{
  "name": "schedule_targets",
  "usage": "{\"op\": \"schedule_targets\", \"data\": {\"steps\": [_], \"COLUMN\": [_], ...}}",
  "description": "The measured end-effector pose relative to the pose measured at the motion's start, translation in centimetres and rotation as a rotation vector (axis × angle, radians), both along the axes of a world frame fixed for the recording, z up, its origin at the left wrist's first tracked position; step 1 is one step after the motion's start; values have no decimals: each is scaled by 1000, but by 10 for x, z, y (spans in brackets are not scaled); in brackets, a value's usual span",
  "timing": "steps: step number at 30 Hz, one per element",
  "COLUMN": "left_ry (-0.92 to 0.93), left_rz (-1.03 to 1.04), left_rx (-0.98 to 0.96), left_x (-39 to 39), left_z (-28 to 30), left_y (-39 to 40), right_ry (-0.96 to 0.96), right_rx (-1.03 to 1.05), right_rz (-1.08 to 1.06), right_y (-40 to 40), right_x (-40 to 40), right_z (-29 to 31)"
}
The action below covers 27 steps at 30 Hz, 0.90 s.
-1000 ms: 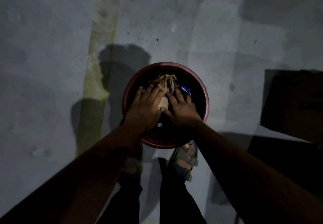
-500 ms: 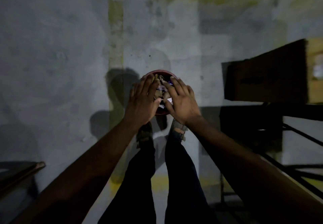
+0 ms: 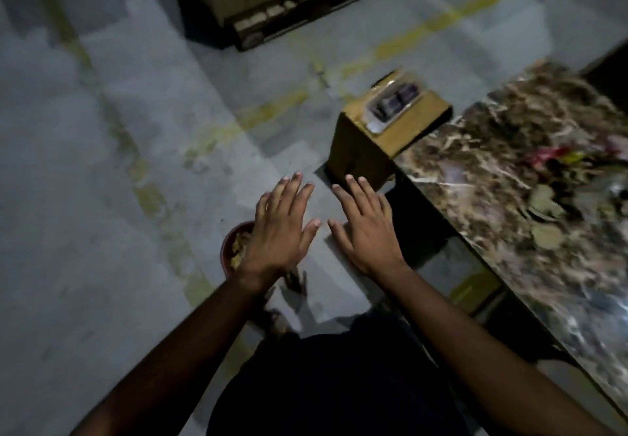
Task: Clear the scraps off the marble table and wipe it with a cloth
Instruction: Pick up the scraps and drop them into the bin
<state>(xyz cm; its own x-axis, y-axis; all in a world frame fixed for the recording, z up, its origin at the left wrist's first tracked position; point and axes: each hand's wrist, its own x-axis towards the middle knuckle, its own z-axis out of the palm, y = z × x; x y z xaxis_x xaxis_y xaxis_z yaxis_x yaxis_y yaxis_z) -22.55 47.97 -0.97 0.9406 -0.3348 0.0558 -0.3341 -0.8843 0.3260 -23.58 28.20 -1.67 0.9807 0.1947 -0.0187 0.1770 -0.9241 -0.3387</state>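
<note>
- The marble surface [image 3: 482,177] runs along the right side, dark brown with pale veins and a glossy, mottled face; its near edge is straight and dark
- Scraps [image 3: 543,204] lie scattered across it toward the right: flat, dull green leaf-like pieces, with a red and yellow bit [image 3: 557,156] farther back; the blur hides finer detail
- Left hand [image 3: 275,231] is spread flat, palm down, fingers straight and holding nothing; it hangs over the rim of a round reddish bowl [image 3: 228,248] on the floor, pale yellowish scraps inside it
- Right hand [image 3: 367,228] is likewise spread, palm down and empty, just beside the left, above the floor and short of the surface
- A brown cardboard box [image 3: 356,150] stands at the surface's far corner; a clear plastic pack [image 3: 394,102] lies on top
- The floor [image 3: 102,197] is grey concrete, with worn yellow painted lines [image 3: 272,109]
</note>
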Motion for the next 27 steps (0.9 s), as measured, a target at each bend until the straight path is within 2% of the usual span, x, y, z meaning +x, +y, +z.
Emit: {"op": "schedule_targets", "data": {"steps": [2,4,6,11,16,21,27], "left_ry": [-53,-63,-73,-14,45,110,169], "left_rz": [-132,-158,-259,-484,-610,-626,-487], "left_rx": [11,8,37,94,125,106,-28], "left_x": [10,18,26,25,29,51,103], "left_z": [12,13,13,4,-3,-11,-22], "left_y": [-59,-81,-148,-324,-448,-510,-540], "right_ry": [-42,-55,-57,-116,-95,-57,-110], "right_rx": [7,28,57,49,83,141,127], "right_rz": [-143,-173,-283,-507,-698,-820,-1051], "right_y": [-59,-77,-135,-286,-399,-481,-596], "right_x": [-16,-19,-32,-59,-83,-99,-95], "right_z": [10,8,4,-10,-15,-18,-13]}}
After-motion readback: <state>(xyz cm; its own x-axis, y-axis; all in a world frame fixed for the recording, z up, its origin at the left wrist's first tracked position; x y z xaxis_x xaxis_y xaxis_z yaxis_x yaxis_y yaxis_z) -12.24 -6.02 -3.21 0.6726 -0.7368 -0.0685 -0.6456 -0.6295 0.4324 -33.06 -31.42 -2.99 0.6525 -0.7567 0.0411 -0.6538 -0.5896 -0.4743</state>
